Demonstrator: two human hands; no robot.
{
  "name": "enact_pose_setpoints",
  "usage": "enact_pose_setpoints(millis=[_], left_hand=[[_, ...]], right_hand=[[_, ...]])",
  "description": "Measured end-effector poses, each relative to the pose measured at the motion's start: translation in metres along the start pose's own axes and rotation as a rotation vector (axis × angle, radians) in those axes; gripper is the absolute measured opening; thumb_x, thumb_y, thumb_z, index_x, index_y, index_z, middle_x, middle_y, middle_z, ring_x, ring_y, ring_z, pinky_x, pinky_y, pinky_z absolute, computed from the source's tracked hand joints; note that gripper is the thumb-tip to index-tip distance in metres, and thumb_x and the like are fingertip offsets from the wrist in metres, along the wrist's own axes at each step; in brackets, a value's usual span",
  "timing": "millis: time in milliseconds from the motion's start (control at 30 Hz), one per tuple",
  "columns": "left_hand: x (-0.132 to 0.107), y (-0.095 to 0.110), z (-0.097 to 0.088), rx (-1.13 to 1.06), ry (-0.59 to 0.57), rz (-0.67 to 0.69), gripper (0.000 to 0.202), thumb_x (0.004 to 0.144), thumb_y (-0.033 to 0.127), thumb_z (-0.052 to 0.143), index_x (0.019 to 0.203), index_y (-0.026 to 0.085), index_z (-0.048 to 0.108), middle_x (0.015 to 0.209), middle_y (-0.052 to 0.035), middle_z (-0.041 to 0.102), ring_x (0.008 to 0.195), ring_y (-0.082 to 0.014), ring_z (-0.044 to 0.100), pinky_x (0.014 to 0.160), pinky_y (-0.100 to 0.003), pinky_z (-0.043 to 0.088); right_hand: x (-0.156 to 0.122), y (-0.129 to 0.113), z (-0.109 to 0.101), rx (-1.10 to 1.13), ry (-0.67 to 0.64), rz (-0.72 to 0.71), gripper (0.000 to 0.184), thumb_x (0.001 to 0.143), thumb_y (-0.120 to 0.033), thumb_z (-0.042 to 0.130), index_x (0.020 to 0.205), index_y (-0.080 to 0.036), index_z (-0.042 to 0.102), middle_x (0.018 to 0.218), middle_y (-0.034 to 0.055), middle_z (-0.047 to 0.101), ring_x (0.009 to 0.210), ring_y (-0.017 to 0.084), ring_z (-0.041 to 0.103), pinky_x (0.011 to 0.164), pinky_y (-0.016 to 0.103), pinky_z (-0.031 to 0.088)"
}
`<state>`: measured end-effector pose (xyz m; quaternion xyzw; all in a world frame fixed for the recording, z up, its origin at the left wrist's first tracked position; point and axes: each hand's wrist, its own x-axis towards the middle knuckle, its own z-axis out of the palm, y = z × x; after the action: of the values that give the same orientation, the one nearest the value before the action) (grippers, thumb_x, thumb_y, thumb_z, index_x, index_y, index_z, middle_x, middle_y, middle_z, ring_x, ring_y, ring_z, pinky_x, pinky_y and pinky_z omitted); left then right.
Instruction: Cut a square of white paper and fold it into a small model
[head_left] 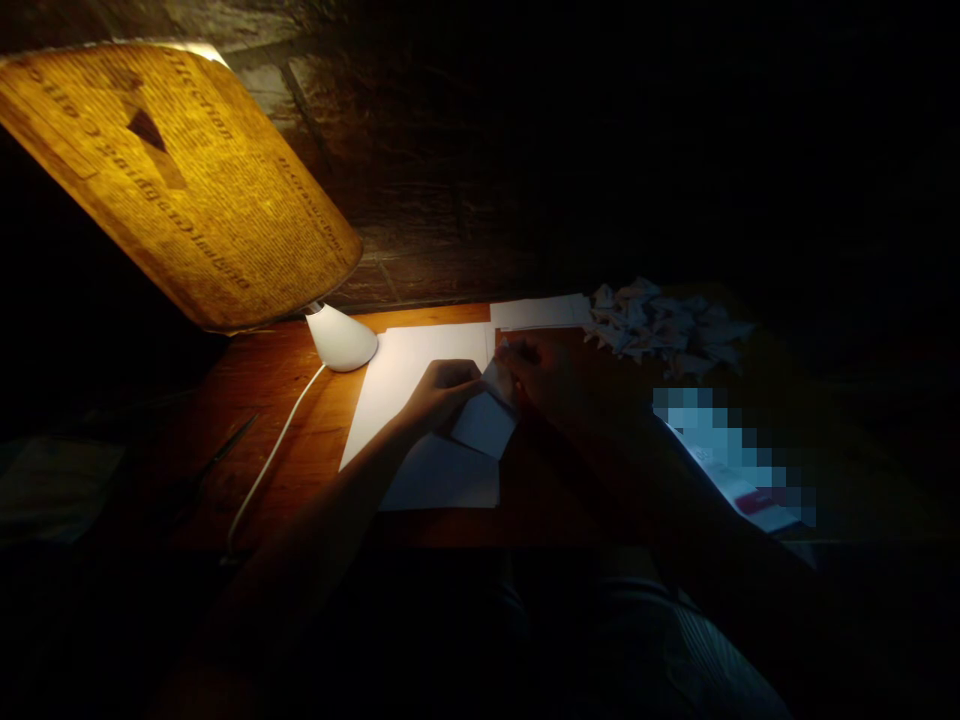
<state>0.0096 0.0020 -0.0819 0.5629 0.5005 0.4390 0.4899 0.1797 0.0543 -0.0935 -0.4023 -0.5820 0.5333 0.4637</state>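
Observation:
My left hand (444,388) is curled closed on the upper left of a small folded white paper (484,420) held just above a wooden table (300,420). My right hand (536,372) pinches the same paper at its upper right corner; it lies in shadow. Under the folded piece lie larger white sheets (420,385), lit by a lamp.
A white lamp base (341,338) with a cord (274,455) stands at the left, under a yellow printed shade (172,170). A heap of several folded paper pieces (664,325) sits at the far right. Scissors (217,460) lie on the left. A stone wall rises behind.

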Motion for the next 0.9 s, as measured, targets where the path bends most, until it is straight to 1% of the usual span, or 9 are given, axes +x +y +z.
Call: enact_pose_setpoints(millis=[67, 200, 400, 467, 500, 600, 667, 800, 900], left_hand=[[0.001, -0.001, 0.000, -0.010, -0.004, 0.007, 0.033, 0.071, 0.040, 0.077, 0.062, 0.017, 0.056, 0.056, 0.0039, 0.048, 0.052, -0.0087, 0.040, 0.049, -0.022, 0.023], [0.001, -0.003, -0.001, -0.032, -0.012, 0.002, 0.036, 0.070, 0.042, 0.081, 0.063, 0.017, 0.056, 0.057, 0.0035, 0.050, 0.052, -0.0088, 0.042, 0.049, -0.022, 0.024], [0.001, -0.002, 0.000, -0.048, -0.017, 0.004, 0.036, 0.069, 0.041, 0.082, 0.063, 0.017, 0.056, 0.057, 0.0036, 0.051, 0.052, -0.0087, 0.042, 0.050, -0.022, 0.024], [0.001, -0.003, 0.000, -0.045, -0.018, 0.002, 0.035, 0.070, 0.040, 0.081, 0.063, 0.017, 0.056, 0.056, 0.0041, 0.050, 0.051, -0.0084, 0.041, 0.050, -0.022, 0.023], [0.000, -0.003, 0.000, -0.042, -0.018, -0.002, 0.034, 0.070, 0.039, 0.081, 0.063, 0.017, 0.056, 0.056, 0.0042, 0.049, 0.051, -0.0084, 0.041, 0.050, -0.022, 0.024], [0.000, -0.003, -0.001, -0.034, -0.030, -0.006, 0.033, 0.070, 0.038, 0.079, 0.063, 0.016, 0.056, 0.057, 0.0036, 0.050, 0.053, -0.0089, 0.043, 0.052, -0.022, 0.025], [-0.001, -0.002, 0.000, -0.031, -0.044, 0.001, 0.033, 0.070, 0.038, 0.079, 0.062, 0.016, 0.055, 0.058, 0.0032, 0.050, 0.054, -0.0093, 0.044, 0.052, -0.022, 0.026], [-0.001, -0.003, 0.000, -0.039, -0.055, -0.014, 0.032, 0.069, 0.039, 0.078, 0.063, 0.017, 0.055, 0.060, 0.0020, 0.053, 0.056, -0.0106, 0.047, 0.052, -0.023, 0.028], [0.000, -0.005, -0.001, -0.044, -0.043, -0.016, 0.032, 0.070, 0.039, 0.078, 0.064, 0.017, 0.056, 0.059, 0.0026, 0.052, 0.055, -0.0101, 0.045, 0.052, -0.023, 0.027]], right_hand=[[0.000, -0.001, 0.000, 0.014, -0.004, 0.022, 0.038, 0.079, -0.055, 0.078, 0.069, -0.023, 0.060, 0.064, -0.0014, 0.059, 0.060, 0.014, 0.051, 0.057, 0.029, 0.042], [0.000, -0.003, 0.001, 0.033, -0.013, 0.069, 0.045, 0.078, -0.059, 0.078, 0.064, -0.023, 0.056, 0.057, -0.0031, 0.053, 0.055, 0.012, 0.047, 0.054, 0.028, 0.040], [0.000, -0.005, -0.001, 0.043, -0.033, 0.075, 0.048, 0.077, -0.060, 0.080, 0.062, -0.023, 0.054, 0.054, -0.0041, 0.050, 0.051, 0.011, 0.044, 0.052, 0.028, 0.037], [0.000, -0.007, -0.003, 0.055, -0.070, 0.095, 0.045, 0.078, -0.059, 0.079, 0.064, -0.023, 0.057, 0.054, -0.0034, 0.050, 0.052, 0.011, 0.044, 0.052, 0.028, 0.036], [0.000, -0.008, -0.005, 0.064, -0.093, 0.105, 0.042, 0.080, -0.058, 0.077, 0.066, -0.022, 0.060, 0.056, -0.0027, 0.052, 0.053, 0.012, 0.046, 0.052, 0.027, 0.036], [0.001, -0.011, -0.008, 0.081, -0.139, 0.117, 0.031, 0.086, -0.051, 0.071, 0.079, -0.022, 0.073, 0.063, -0.0001, 0.058, 0.059, 0.013, 0.050, 0.054, 0.027, 0.038], [0.001, -0.012, -0.009, 0.072, -0.141, 0.115, 0.027, 0.087, -0.047, 0.069, 0.083, -0.021, 0.077, 0.065, 0.0009, 0.060, 0.060, 0.014, 0.051, 0.055, 0.027, 0.039], [0.002, -0.011, -0.010, 0.062, -0.132, 0.115, 0.028, 0.088, -0.045, 0.070, 0.078, -0.021, 0.078, 0.065, 0.0018, 0.060, 0.060, 0.014, 0.050, 0.057, 0.029, 0.038], [0.002, -0.012, -0.010, 0.079, -0.127, 0.116, 0.029, 0.087, -0.045, 0.071, 0.074, -0.020, 0.077, 0.065, 0.0019, 0.060, 0.062, 0.014, 0.051, 0.057, 0.028, 0.037]])
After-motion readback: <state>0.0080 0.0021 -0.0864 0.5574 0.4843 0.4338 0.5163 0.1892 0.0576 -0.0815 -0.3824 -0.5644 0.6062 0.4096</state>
